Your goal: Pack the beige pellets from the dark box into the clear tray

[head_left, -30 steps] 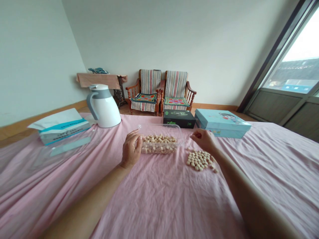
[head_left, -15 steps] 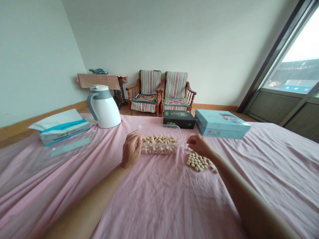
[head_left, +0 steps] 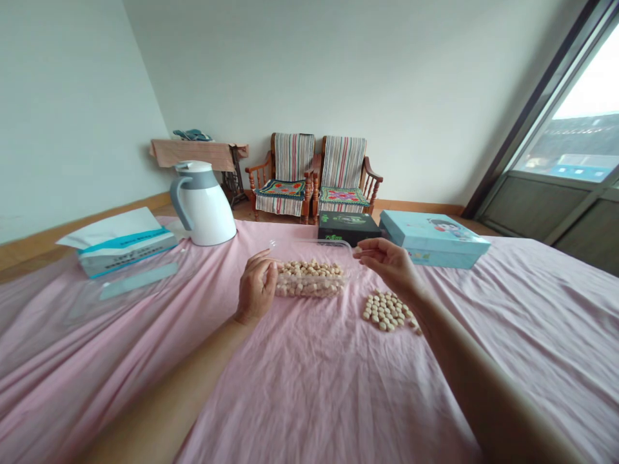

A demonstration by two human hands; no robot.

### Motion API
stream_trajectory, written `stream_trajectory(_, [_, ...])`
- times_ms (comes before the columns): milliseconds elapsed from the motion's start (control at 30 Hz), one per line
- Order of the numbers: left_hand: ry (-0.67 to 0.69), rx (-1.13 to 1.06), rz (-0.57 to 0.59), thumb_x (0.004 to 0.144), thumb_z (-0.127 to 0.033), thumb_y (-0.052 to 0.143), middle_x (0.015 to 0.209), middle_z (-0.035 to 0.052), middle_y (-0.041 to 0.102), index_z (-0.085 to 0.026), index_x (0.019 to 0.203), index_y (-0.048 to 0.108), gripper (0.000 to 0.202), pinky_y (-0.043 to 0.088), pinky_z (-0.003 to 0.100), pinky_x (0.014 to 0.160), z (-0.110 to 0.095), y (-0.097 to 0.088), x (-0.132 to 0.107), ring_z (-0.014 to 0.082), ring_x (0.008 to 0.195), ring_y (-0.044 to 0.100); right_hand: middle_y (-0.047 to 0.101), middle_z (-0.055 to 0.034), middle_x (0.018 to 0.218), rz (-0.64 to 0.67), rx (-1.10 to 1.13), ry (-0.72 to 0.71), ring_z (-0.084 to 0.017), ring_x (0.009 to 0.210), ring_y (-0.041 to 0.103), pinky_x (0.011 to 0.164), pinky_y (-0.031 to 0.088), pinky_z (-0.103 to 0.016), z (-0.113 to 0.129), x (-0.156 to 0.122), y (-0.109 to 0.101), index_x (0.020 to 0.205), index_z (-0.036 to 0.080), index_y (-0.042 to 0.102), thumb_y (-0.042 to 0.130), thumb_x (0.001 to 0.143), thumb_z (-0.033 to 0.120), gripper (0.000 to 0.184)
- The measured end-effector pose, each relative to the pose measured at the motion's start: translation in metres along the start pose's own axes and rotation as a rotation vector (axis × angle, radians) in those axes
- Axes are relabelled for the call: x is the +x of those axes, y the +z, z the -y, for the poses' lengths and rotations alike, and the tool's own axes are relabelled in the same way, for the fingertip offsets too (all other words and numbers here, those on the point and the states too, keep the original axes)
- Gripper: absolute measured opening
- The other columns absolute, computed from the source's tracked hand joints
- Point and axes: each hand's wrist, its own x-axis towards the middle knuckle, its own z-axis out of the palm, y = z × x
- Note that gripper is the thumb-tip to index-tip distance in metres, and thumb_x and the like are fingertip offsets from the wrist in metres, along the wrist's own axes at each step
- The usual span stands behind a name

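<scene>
A clear plastic container (head_left: 309,290) holds many small round beige pieces (head_left: 312,268). Its left end is gripped by my left hand (head_left: 256,283), thumb on the near side and fingers over the rim. Just off the container's right rim, my right hand (head_left: 387,261) pinches one small round beige piece (head_left: 357,251) between thumb and fingertips. Below that hand, a loose pile of the same beige pieces (head_left: 387,310) lies on the pink cloth (head_left: 329,386). What the pieces are made of cannot be told.
To the left stand a white and grey jug (head_left: 207,209) and a tissue pack (head_left: 128,241), with a clear plastic lid (head_left: 130,287) lying before the pack. A black box (head_left: 348,225) and a light blue box (head_left: 435,238) sit behind my right hand. Two wooden chairs (head_left: 293,167) are beyond.
My right hand has risen from beside the pile to the level of the container's right rim, and a pinched beige piece now shows. My left hand stays on the container.
</scene>
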Motion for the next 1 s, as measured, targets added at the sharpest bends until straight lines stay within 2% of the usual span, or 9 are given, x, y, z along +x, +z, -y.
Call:
stream_trajectory(100, [0.007, -0.004, -0.001, 0.093, -0.025, 0.037, 0.084, 0.0053, 0.065, -0.02, 0.078, 0.062, 0.029, 0.043, 0.04, 0.099, 0.001, 0.0, 0.0, 0.0216, 0.105, 0.058, 0.07, -0.0071, 0.088, -0.006, 0.037, 0.009, -0.019, 0.084, 0.068, 0.076, 0.052, -0.033, 0.002, -0.001, 0.001, 0.096, 0.017, 0.061, 0.061, 0.074, 0.036, 0.029])
stream_trajectory(200, [0.006, -0.007, -0.001, 0.093, -0.025, 0.038, 0.083, 0.005, 0.065, -0.02, 0.078, 0.061, 0.029, 0.044, 0.04, 0.099, 0.001, 0.0, 0.0, 0.0213, 0.104, 0.058, 0.068, -0.0053, 0.073, -0.027, -0.367, 0.061, -0.018, 0.069, 0.066, 0.065, 0.049, -0.029, -0.011, 0.001, -0.012, 0.081, 0.016, 0.063, 0.054, 0.075, 0.028, 0.016])
stream_trajectory(333, [0.009, -0.006, -0.002, 0.093, -0.025, 0.038, 0.083, 0.0055, 0.066, -0.02, 0.077, 0.061, 0.029, 0.044, 0.041, 0.099, 0.001, 0.0, 0.0, 0.0218, 0.103, 0.059, 0.067, -0.0067, 0.067, 0.203, -0.998, 0.167, -0.017, 0.066, 0.062, 0.062, 0.042, -0.025, -0.033, -0.003, -0.028, 0.066, 0.015, 0.064, 0.054, 0.069, 0.014, 0.01])
stream_trajectory(400, [0.01, -0.009, -0.004, 0.093, -0.026, 0.038, 0.084, 0.0056, 0.066, -0.02, 0.077, 0.061, 0.029, 0.044, 0.041, 0.099, 0.001, 0.0, 0.001, 0.0219, 0.104, 0.058, 0.068, -0.0077, 0.07, 0.286, -1.116, 0.236, -0.016, 0.067, 0.061, 0.062, 0.04, -0.024, -0.042, -0.007, -0.029, 0.068, 0.015, 0.065, 0.057, 0.068, 0.014, 0.009])
stream_trajectory(500, [0.014, -0.008, -0.005, 0.093, -0.025, 0.038, 0.083, 0.0057, 0.066, -0.019, 0.076, 0.061, 0.029, 0.044, 0.041, 0.099, 0.001, 0.0, 0.001, 0.0217, 0.103, 0.058, 0.069, -0.0075, 0.075, 0.31, -1.165, 0.263, -0.016, 0.07, 0.061, 0.063, 0.039, -0.023, -0.054, -0.01, -0.028, 0.071, 0.016, 0.065, 0.059, 0.065, 0.014, 0.009])
stream_trajectory(633, [0.011, -0.004, -0.005, 0.093, -0.024, 0.038, 0.083, 0.0061, 0.065, -0.019, 0.076, 0.061, 0.028, 0.044, 0.041, 0.098, -0.001, -0.001, 0.001, 0.0219, 0.103, 0.058, 0.066, -0.0045, 0.067, 0.199, -1.067, 0.207, -0.014, 0.065, 0.059, 0.06, 0.038, -0.023, -0.06, -0.004, -0.03, 0.064, 0.016, 0.061, 0.054, 0.064, 0.011, 0.009])
stream_trajectory(800, [0.009, -0.006, -0.004, 0.093, -0.023, 0.038, 0.083, 0.0058, 0.065, -0.019, 0.077, 0.06, 0.028, 0.044, 0.041, 0.098, -0.001, -0.001, 0.0, 0.0214, 0.103, 0.058, 0.062, -0.0004, 0.062, -0.099, -0.634, 0.089, -0.014, 0.057, 0.055, 0.055, 0.04, -0.024, -0.031, 0.005, -0.026, 0.066, 0.018, 0.059, 0.055, 0.065, 0.022, 0.005])
stream_trajectory(900, [0.016, -0.008, -0.001, 0.093, -0.023, 0.038, 0.083, 0.0057, 0.065, -0.019, 0.077, 0.061, 0.027, 0.043, 0.04, 0.099, -0.001, 0.0, 0.0, 0.021, 0.102, 0.058, 0.061, -0.0005, 0.061, -0.144, -0.302, 0.063, -0.013, 0.056, 0.056, 0.054, 0.042, -0.024, -0.008, 0.003, -0.012, 0.07, 0.017, 0.059, 0.058, 0.067, 0.029, 0.012])
stream_trajectory(1000, [0.018, -0.006, -0.007, 0.093, -0.022, 0.039, 0.083, 0.006, 0.065, -0.019, 0.077, 0.061, 0.028, 0.043, 0.04, 0.098, 0.0, 0.0, 0.0, 0.0214, 0.103, 0.058, 0.067, -0.0046, 0.072, -0.103, -0.114, 0.039, -0.015, 0.065, 0.062, 0.06, 0.047, -0.025, 0.006, -0.001, 0.003, 0.08, 0.016, 0.061, 0.059, 0.073, 0.037, 0.023])
